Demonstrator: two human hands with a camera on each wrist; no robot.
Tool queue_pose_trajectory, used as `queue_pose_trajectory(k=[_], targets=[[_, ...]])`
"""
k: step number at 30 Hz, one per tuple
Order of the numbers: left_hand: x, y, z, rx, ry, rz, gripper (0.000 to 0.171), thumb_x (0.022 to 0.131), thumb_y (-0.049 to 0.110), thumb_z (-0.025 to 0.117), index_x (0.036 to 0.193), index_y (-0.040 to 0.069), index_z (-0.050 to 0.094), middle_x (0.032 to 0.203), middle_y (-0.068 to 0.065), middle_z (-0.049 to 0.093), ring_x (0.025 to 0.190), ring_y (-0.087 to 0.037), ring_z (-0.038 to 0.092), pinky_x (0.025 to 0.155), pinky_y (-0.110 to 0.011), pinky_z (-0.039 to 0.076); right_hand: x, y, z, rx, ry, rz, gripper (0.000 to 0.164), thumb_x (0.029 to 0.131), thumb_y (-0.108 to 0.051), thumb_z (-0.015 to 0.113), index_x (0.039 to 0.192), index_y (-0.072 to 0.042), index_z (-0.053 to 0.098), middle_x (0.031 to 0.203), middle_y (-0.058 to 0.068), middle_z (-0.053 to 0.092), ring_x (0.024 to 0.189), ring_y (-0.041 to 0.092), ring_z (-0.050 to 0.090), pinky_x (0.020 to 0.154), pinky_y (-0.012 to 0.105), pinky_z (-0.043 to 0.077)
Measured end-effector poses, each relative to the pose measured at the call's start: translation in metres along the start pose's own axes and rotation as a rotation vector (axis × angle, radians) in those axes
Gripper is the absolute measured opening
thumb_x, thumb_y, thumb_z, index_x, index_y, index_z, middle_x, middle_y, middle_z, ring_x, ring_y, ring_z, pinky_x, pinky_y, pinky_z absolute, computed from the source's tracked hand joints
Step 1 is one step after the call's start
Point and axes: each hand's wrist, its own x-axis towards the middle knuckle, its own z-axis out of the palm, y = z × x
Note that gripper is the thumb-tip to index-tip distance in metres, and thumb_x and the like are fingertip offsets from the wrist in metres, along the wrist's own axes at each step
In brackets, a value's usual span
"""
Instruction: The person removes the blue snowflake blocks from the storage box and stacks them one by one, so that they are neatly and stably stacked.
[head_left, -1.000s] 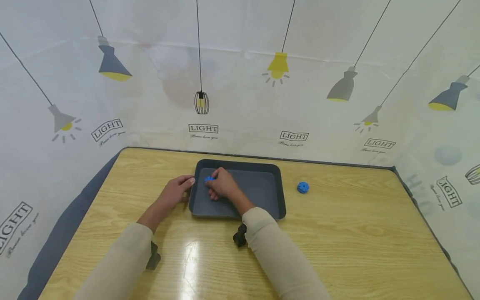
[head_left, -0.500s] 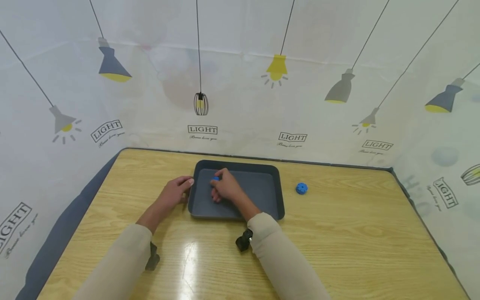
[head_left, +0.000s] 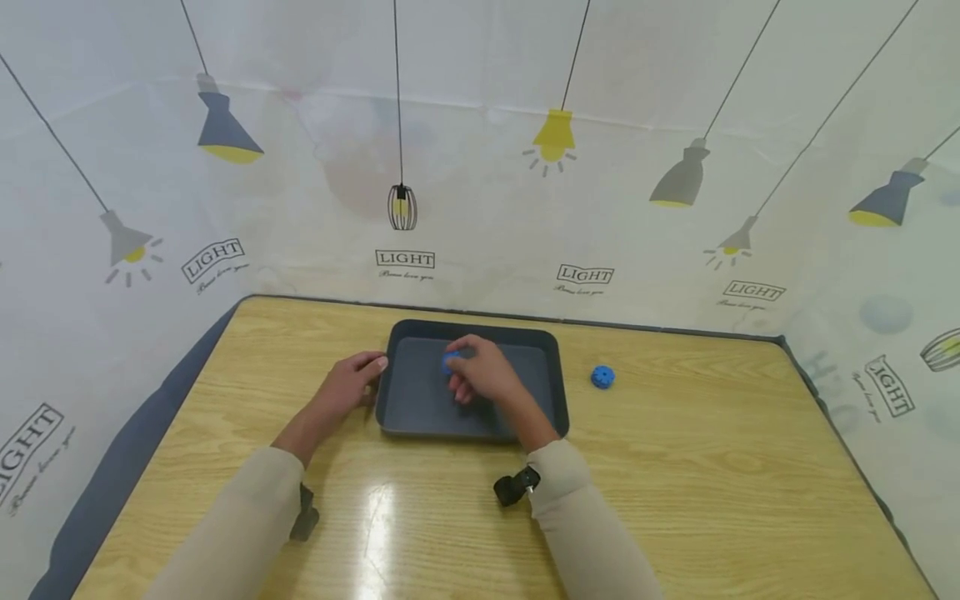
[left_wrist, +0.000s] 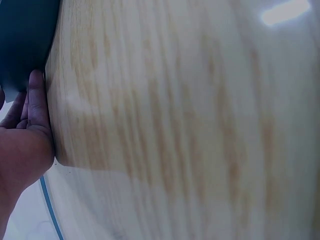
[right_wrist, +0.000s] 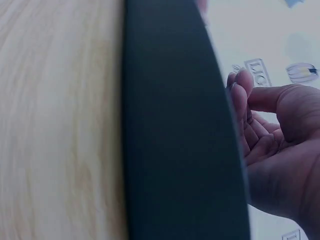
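A dark grey rectangular tray (head_left: 390, 421) lies on the wooden table. My right hand (head_left: 483, 367) is over the tray's inside, pinching a small blue piece (head_left: 451, 360) between thumb and fingers; most of that piece is hidden. In the right wrist view the tray's side wall (right_wrist: 182, 125) hides the blue piece, while the bent fingers (right_wrist: 255, 130) show past the rim. My left hand (head_left: 347, 385) touches the left side of the tray, fingers fairly straight against its wall, as the left wrist view also shows. To the tray's right sits a round blue notched disc (head_left: 603, 377) with a dark centre.
The wooden table (head_left: 712, 467) runs back to a pale curtain (head_left: 480, 208) printed with lamps. Black wrist cameras hang beneath both sleeves, the right one (head_left: 516, 486) just in front of the tray.
My right hand has moved rightward inside the tray, from near its left wall toward the middle, with the blue piece pinched in it. The left hand has stayed at the tray's side.
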Motion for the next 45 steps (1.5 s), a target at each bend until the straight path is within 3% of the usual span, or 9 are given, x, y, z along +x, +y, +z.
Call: queue_pose_trajectory(k=[12,27,45], targets=[[0.002,0.001,0.001,-0.003,-0.009,0.001,0.055,0.104,0.036,0.046,0.147,0.003,0.04,0.139,-0.021,0.05,0.119,-0.027,0.052,0.091,-0.033,0.055,-0.027,0.005,-0.046,0.071,0.143,-0.003,0.031,0.098,-0.019,0.06,0.127,-0.008,0.058,0.066,0.01,0.064,0.047,0.016,0.058,0.051,0.039,0.057],[-0.003,0.002,-0.001,-0.023,-0.009,0.018,0.056,0.104,0.035,0.046,0.148,0.001,0.037,0.143,-0.024,0.045,0.123,-0.031,0.05,0.094,-0.036,0.054,-0.057,0.035,-0.099,0.221,0.238,-0.017,0.042,0.099,-0.018,0.058,0.136,-0.001,0.051,0.063,0.002,0.061,0.047,0.01,0.056,0.048,0.024,0.053],[-0.004,0.001,0.001,-0.043,-0.011,0.034,0.056,0.104,0.033,0.046,0.147,-0.001,0.037,0.142,-0.025,0.045,0.124,-0.033,0.05,0.096,-0.038,0.053,-0.083,0.079,-0.152,0.358,0.468,0.054,0.047,0.1,-0.019,0.056,0.143,-0.004,0.044,0.065,-0.002,0.063,0.051,0.008,0.058,0.051,0.023,0.054]])
